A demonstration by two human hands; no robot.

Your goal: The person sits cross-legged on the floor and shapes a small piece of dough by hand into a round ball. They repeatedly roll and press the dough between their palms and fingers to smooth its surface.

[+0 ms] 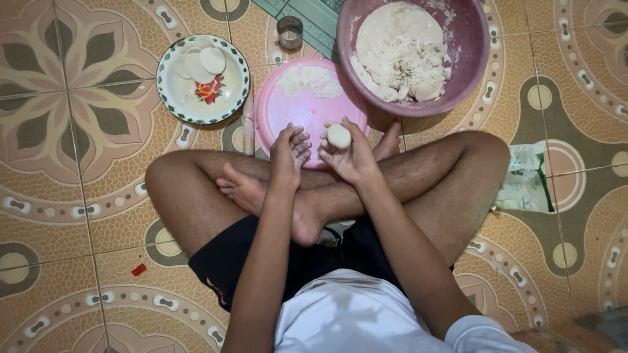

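One dough ball (339, 136), pale, smooth, round, is gripped in the right hand (353, 157) over the pink plate (288, 114) | left hand (290, 153) is held open, empty | one maroon bowl (474, 49) of dough at 1 o'clock | one floral plate (180, 98) with about three flattened discs (203, 63) at 11 o'clock

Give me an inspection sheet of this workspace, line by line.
Surface: patterned tile floor; the person sits cross-legged.
Job's things: dough ball in right hand; mauve bowl of dough; pink plate dusted with flour; floral plate with flat dough rounds.
Clutter: round cutter, plastic bag, red scrap.
Hands: left hand open, floury fingers.
Cables: nothing seen.
Surroundings: green mat.
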